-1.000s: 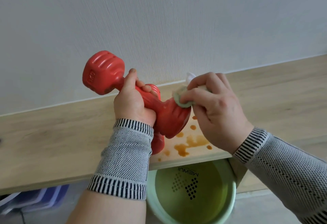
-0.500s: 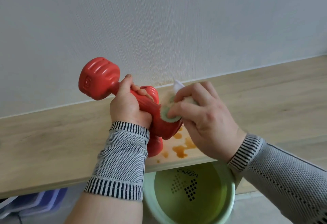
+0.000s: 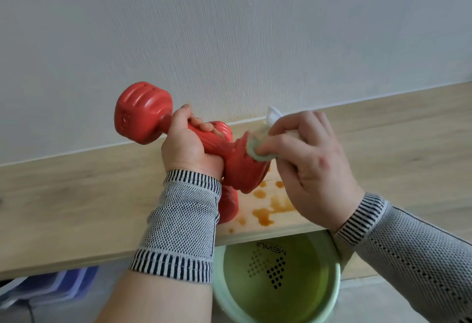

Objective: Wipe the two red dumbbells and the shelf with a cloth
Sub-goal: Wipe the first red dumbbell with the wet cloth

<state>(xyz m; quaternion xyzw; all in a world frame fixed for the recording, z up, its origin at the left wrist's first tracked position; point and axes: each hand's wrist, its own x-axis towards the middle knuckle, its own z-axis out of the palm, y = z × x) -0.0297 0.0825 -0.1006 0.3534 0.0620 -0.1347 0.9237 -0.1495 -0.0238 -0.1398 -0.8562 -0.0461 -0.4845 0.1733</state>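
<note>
Here, in the middle of the frame, the left hand (image 3: 190, 148) has its fingers wrapped tight around the handle of a red dumbbell (image 3: 143, 116), holding it raised and tilted, one head up toward the upper left against the wall (image 3: 229, 29) and the other head lower, toward the centre. The right hand (image 3: 310, 162), just right of centre, pinches a pale green cloth (image 3: 256, 148) between thumb and curled fingers and presses it against the lower head of that dumbbell. A white corner of the cloth sticks up behind the knuckles.

A second red dumbbell (image 3: 228, 208) lies on the wooden shelf (image 3: 76, 200) below the raised one, mostly hidden behind the left wrist, so only part of one head and a bit of the far end show. The shelf runs across the frame from the lower left up to the right edge, set against the wall. Orange-brown spots of spilled liquid (image 3: 265, 215) sit on the shelf near its front edge, just right of the lying dumbbell and under the right hand.

Below the shelf edge, at the bottom centre, stands a light green basin (image 3: 329, 305) with dark printing inside it. In the lower left corner something blue and purple (image 3: 58, 284) shows under the shelf, too blurred to tell what it is.
</note>
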